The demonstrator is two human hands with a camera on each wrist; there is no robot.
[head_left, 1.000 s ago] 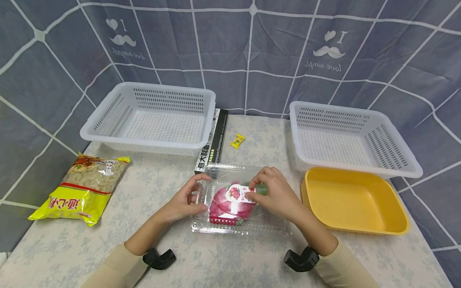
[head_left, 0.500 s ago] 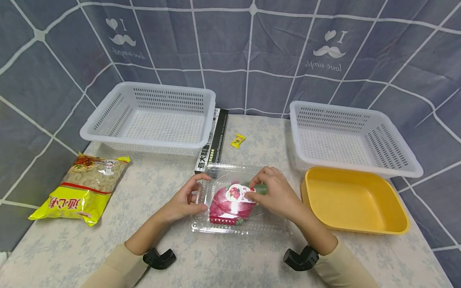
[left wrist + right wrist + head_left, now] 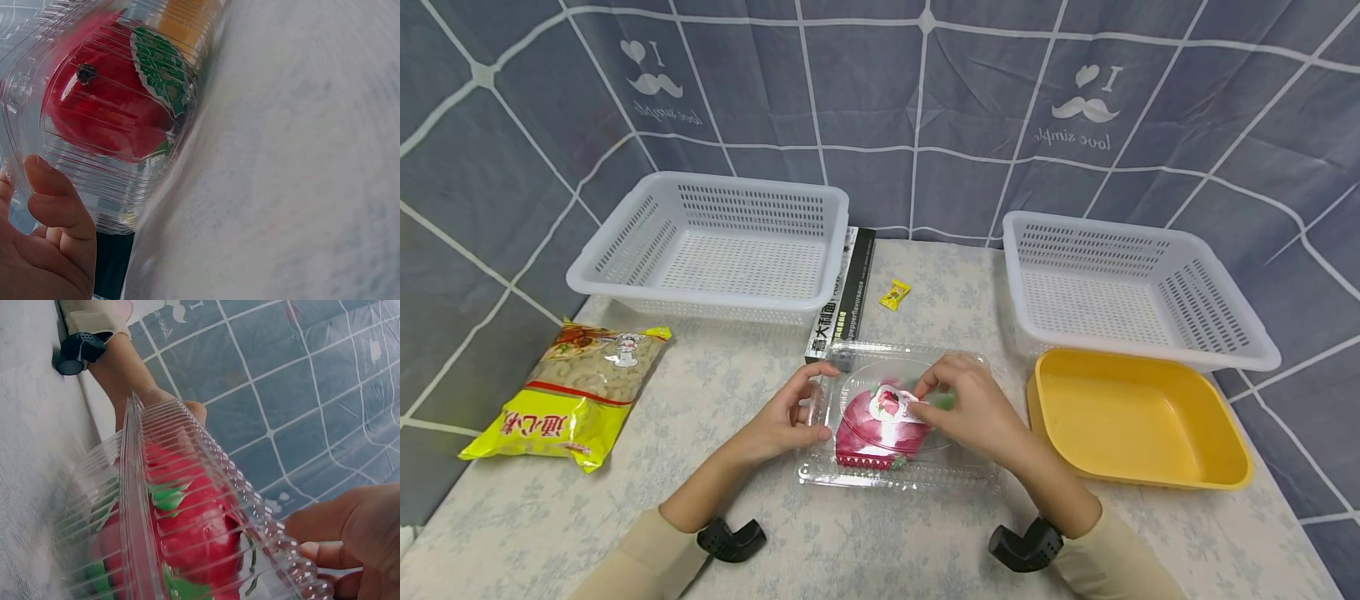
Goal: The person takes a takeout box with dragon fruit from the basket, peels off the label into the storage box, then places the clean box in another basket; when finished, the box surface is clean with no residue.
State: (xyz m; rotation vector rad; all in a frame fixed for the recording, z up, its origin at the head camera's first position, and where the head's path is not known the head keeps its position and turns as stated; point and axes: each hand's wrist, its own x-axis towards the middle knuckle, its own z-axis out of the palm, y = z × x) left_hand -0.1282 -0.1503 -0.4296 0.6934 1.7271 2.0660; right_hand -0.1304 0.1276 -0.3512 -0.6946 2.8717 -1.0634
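Note:
A clear plastic clamshell box (image 3: 917, 477) lies closed on the cloth, with a pink, green-scaled dragon fruit (image 3: 868, 440) inside. My left hand (image 3: 784, 419) grips the box's left side, thumb near its front and index finger at the back. Over the lid, my right hand (image 3: 976, 410) pinches the right part of a white round-ended sticker (image 3: 886, 402) between thumb and index finger; its fingers cover some of it. The right wrist view shows the fruit (image 3: 194, 531) through the ribbed wall beside the right hand (image 3: 356, 547). In the left wrist view, fingers (image 3: 59, 206) touch the box's end.
White baskets stand back left (image 3: 737, 267) and back right (image 3: 1093, 304). A yellow tub (image 3: 1142, 417) sits at right, a pasta bag (image 3: 580, 392) at left. Behind the clamshell lie a black-and-white box (image 3: 853, 287) and a small yellow wrapped candy (image 3: 894, 294).
My right hand has shifted slightly left over the lid, and the sticker's pinched right part has lifted or bent. The left hand and the clamshell box have stayed in place.

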